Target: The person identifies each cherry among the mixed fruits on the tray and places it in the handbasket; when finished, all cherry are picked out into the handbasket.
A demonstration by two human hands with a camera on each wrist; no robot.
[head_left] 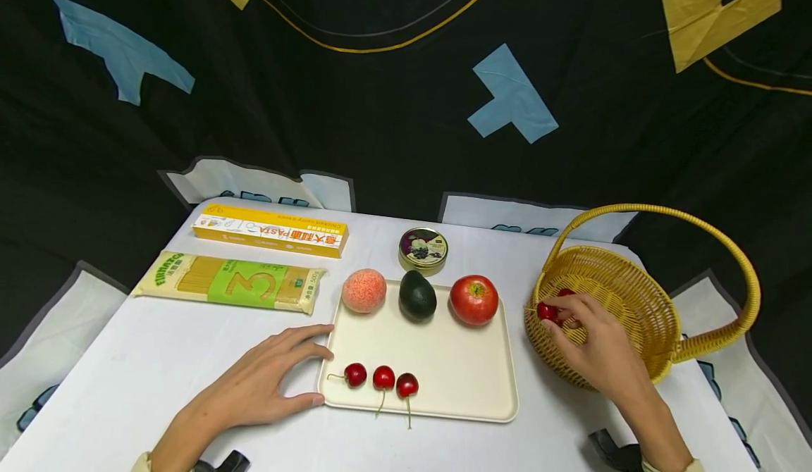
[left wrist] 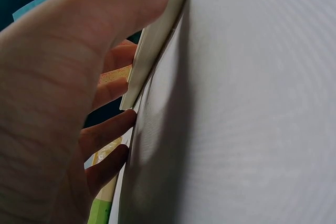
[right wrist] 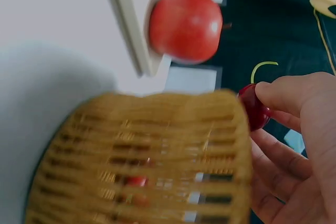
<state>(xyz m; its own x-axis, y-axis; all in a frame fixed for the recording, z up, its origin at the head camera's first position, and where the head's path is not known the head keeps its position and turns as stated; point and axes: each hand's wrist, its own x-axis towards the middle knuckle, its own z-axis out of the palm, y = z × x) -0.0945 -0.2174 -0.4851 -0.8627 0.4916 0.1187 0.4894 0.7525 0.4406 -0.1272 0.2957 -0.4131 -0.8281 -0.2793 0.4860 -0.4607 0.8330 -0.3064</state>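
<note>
A round, dark-red cherry (head_left: 546, 311) is fingertip-pinched by the right hand (head_left: 595, 345) at the golden wicker basket's rim (right wrist: 181, 102); the cream rectangular tray (head_left: 457, 377) is touched by the spread left hand (head_left: 266, 380).

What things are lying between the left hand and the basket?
The tray, with three cherries along its near edge and the peach, avocado and apple along its far edge; the head view shows this.

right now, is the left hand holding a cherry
No, the left hand is at the edge of the tray, while the right hand pinches a cherry.
</note>
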